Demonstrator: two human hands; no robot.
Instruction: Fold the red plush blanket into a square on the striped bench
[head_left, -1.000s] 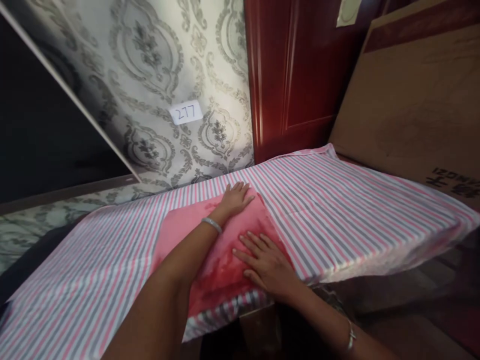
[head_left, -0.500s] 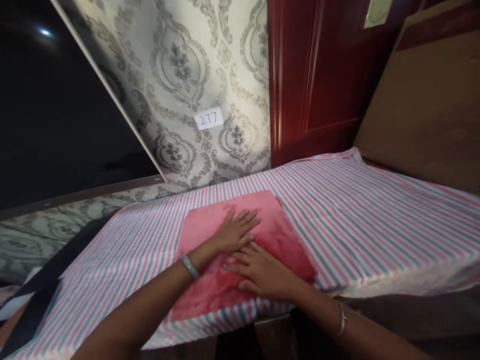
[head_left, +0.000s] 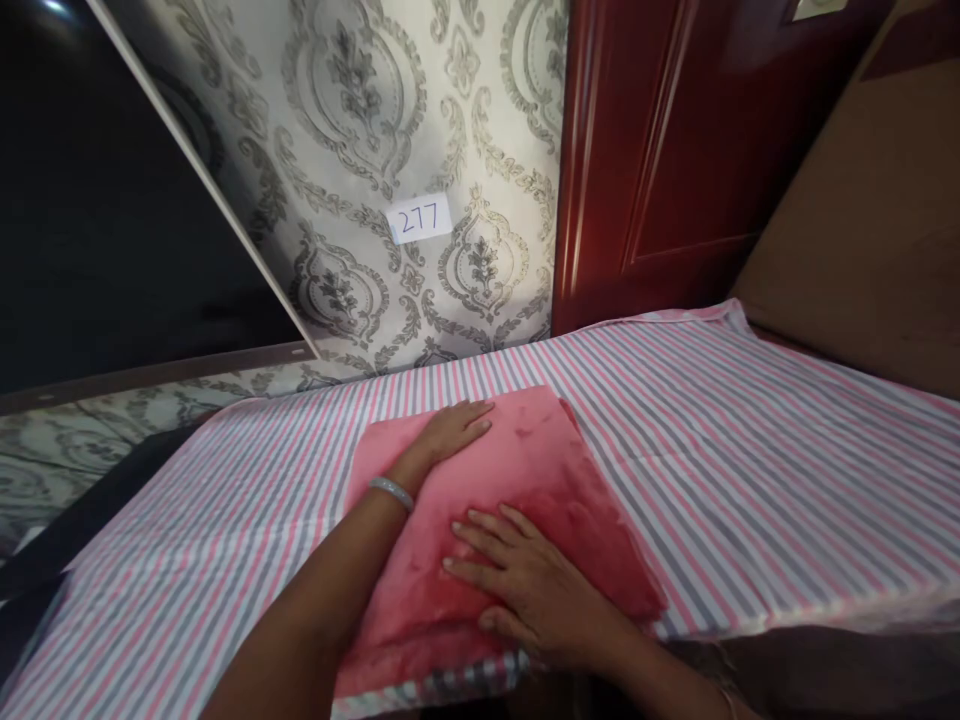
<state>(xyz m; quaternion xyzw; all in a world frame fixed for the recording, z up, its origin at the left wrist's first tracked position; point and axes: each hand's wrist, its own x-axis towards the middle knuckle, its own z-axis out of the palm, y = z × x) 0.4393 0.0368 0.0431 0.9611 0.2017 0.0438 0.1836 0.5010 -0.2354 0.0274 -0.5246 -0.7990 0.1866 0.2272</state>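
Note:
A folded pink plush cloth (head_left: 525,470) lies flat on the striped tablecloth (head_left: 720,430), close to its front edge. Its nap shows lighter pink at the back and darker red toward the front and right. My left hand (head_left: 454,430) rests on the cloth's back part, palm down, fingers stretched out. Nearer to me, my right hand (head_left: 517,580) lies flat on the darker front part with its fingers spread. Neither hand grips anything. A grey bracelet (head_left: 391,492) circles my left wrist.
Behind the table is a patterned wall (head_left: 360,180) with a paper label (head_left: 420,217) reading 277. A large dark screen (head_left: 120,220) stands at the left. A dark red door (head_left: 675,150) and a brown cardboard box (head_left: 870,220) are at the back right.
My left hand slid forward to the cloth's back part, after coming back to touch the right hand half a second ago. My right hand moved slightly nearer to me. The camera view shifted.

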